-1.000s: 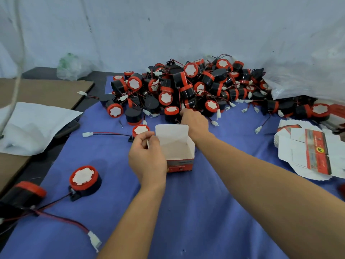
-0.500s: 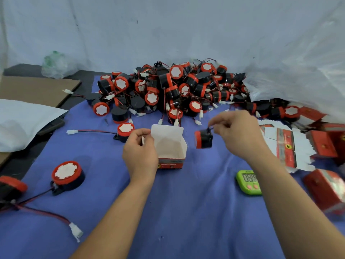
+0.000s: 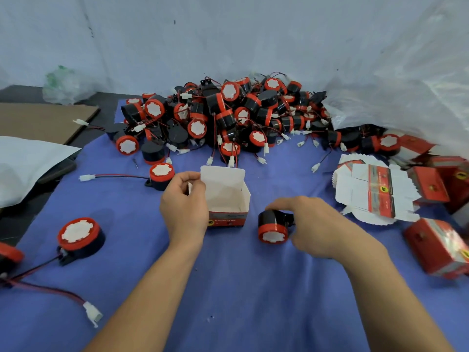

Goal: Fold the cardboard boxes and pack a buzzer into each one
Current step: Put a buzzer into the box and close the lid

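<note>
An open red-and-white cardboard box (image 3: pixel 226 199) stands on the blue cloth (image 3: pixel 241 301) at the centre, its lid flap up and its inside empty. My left hand (image 3: pixel 184 207) grips the box's left wall and side flap. My right hand (image 3: pixel 319 224) holds a black buzzer with a red rim and white face (image 3: pixel 272 226) just right of the box, low over the cloth. A big heap of the same buzzers (image 3: pixel 228 115) with red-black wires lies behind the box.
A stack of flat box blanks (image 3: pixel 370 191) lies at the right, with closed red boxes (image 3: pixel 436 245) beside and in front of it. Loose buzzers (image 3: pixel 78 237) with trailing wires lie at the left. White plastic sheeting (image 3: pixel 406 97) hangs at the back right.
My right hand picked a buzzer from the heap and brought it down beside the box's right side. My left hand kept its hold on the box. The view shifted right.
</note>
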A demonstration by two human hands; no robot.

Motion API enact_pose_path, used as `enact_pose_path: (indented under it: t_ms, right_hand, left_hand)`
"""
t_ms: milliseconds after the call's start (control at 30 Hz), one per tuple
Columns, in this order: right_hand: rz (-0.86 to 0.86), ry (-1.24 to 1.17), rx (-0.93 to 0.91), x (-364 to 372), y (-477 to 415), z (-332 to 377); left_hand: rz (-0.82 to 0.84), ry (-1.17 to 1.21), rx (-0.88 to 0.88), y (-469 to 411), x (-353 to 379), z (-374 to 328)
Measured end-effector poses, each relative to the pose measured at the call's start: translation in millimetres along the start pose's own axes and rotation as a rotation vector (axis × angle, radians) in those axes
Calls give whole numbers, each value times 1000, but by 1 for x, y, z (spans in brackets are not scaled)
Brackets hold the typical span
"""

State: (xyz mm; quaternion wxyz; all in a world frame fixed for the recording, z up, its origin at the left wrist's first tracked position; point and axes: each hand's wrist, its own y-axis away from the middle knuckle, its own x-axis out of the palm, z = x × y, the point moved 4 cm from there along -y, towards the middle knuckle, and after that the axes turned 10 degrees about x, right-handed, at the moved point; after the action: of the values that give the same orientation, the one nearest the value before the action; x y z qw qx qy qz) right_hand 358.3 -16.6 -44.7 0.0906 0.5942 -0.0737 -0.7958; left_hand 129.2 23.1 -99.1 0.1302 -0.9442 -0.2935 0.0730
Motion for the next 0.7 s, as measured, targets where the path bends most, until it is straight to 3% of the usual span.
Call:
enact_pose_path:
  t_ms: [167,300,400,600,700]
  right_hand:
    - [-21,-171,49,18,-10,-5]
    - [-160,-346,122,21,-21,-22]
    - [-234,-404,114,24,-22,-23]
    - [-278,-121,53,38,-26,-15]
    - [-323,-192,80,39,-20,-9]
  left_hand:
    - [82,5,-10,3,4,-1]
    - [190,-4,-26,3,9,0]
    - [179,-23,-20,3,9,0]
    - [116,-67,-15,7,6,-6]
    - [94,-129,33,10,6,-9]
